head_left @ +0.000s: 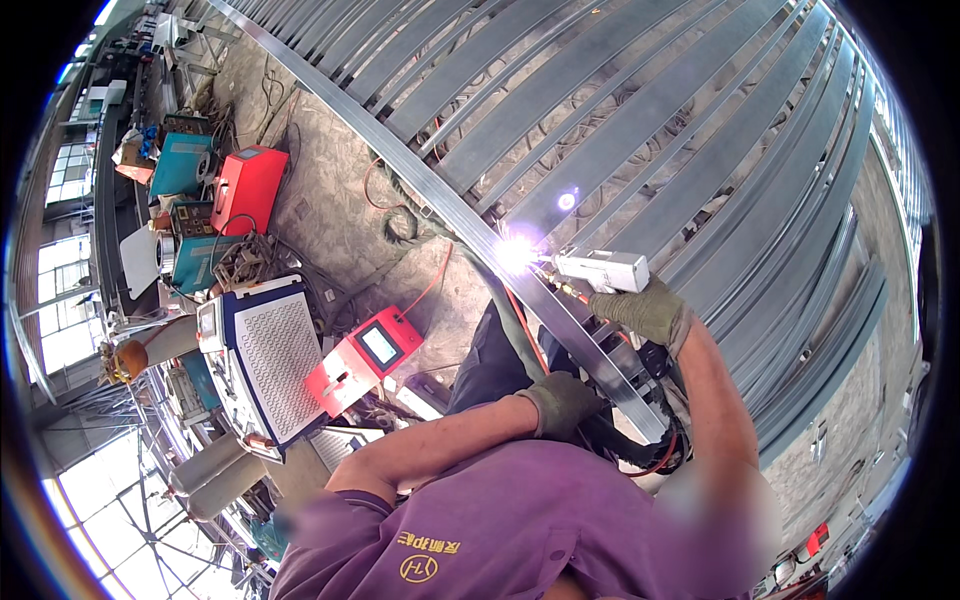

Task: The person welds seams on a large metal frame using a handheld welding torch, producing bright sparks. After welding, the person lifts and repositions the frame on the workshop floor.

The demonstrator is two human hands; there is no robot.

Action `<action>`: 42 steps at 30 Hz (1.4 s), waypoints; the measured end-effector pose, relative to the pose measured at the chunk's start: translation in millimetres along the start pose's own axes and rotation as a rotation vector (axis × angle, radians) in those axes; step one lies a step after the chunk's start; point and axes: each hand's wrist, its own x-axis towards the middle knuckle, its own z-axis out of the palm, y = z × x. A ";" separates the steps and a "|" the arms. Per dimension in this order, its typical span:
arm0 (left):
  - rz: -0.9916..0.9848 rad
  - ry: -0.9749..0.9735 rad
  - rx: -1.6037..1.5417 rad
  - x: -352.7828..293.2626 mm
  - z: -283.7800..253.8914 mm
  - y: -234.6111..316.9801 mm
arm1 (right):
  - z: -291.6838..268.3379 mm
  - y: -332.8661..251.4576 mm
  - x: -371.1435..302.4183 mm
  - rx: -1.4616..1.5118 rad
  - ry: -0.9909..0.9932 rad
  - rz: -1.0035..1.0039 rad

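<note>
While the olive-gloved right hand (650, 312) wraps round a boxy white torch (603, 270) at the slat-side edge of a smooth steel beam (455, 208), I cannot tell whether the left hand (563, 403) grips anything; flat metal slats (590, 185) run beyond.

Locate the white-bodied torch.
Head view, just right of centre: the white-bodied torch is at the person's gloved right hand, right of the bright glare at the long metal rail.
</note>
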 end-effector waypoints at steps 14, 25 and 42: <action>-0.017 -0.005 -0.001 1.7 0.0 2.5 | -1.6 -1.9 -6.6 -0.035 0.007 -0.013; -0.032 -0.033 0.018 5.4 1.4 5.7 | -2.6 5.2 -8.0 -0.004 -0.015 -0.008; -0.077 0.092 -0.037 -10.1 17.9 19.1 | -0.9 28.6 2.1 0.103 -0.026 -0.138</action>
